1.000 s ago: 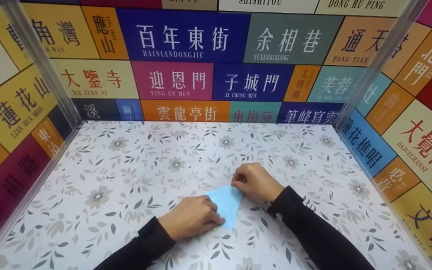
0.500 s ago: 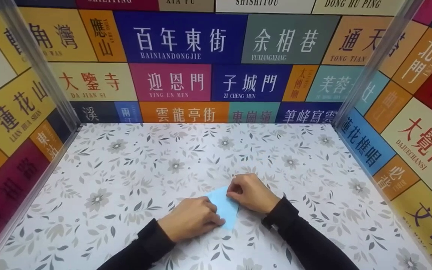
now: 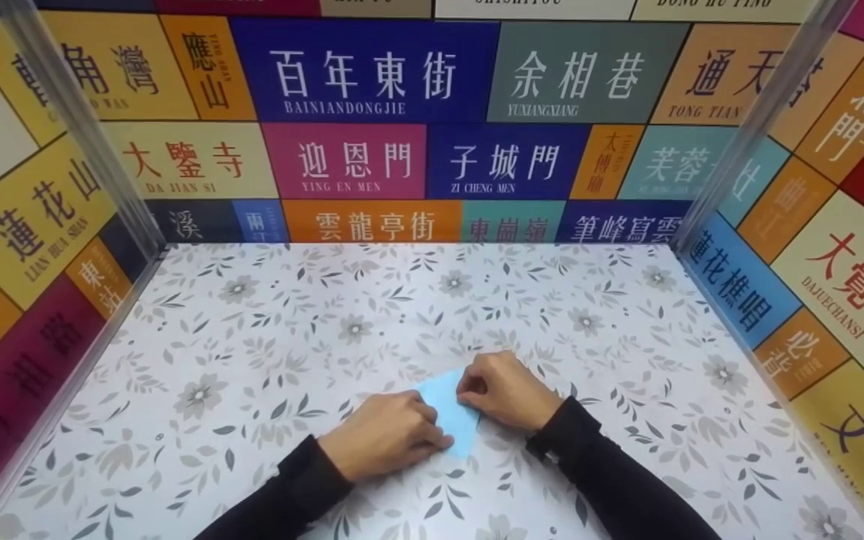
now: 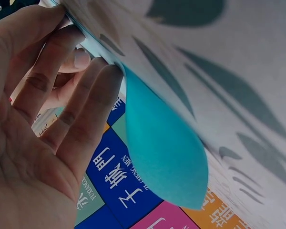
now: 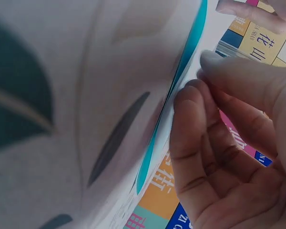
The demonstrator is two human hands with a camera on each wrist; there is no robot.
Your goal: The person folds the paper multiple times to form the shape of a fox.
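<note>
A small sheet of light-blue paper [image 3: 448,411] lies on the table between the two hands. My left hand [image 3: 389,433] holds it down from the left, fingertips against its lower left part. In the left wrist view the fingers [image 4: 88,124] reach long and slightly bent onto the paper [image 4: 167,148], whose free end bows up in a loop. On the other side, my right hand [image 3: 511,391] has thumb and index tips together at the paper's right edge. The right wrist view shows curled fingers [image 5: 188,124] at the folded sheet [image 5: 188,45], with a thin gap between its layers.
A white tabletop [image 3: 289,300] with grey flowers and leaves surrounds the paper. Colourful panels with street names [image 3: 364,71] stand behind and at both sides. Clear corner strips [image 3: 754,127] join the panels.
My right hand has come down and slightly left from the paper's upper right corner to its right edge, and the sheet shows narrower there. The left hand has stayed in place.
</note>
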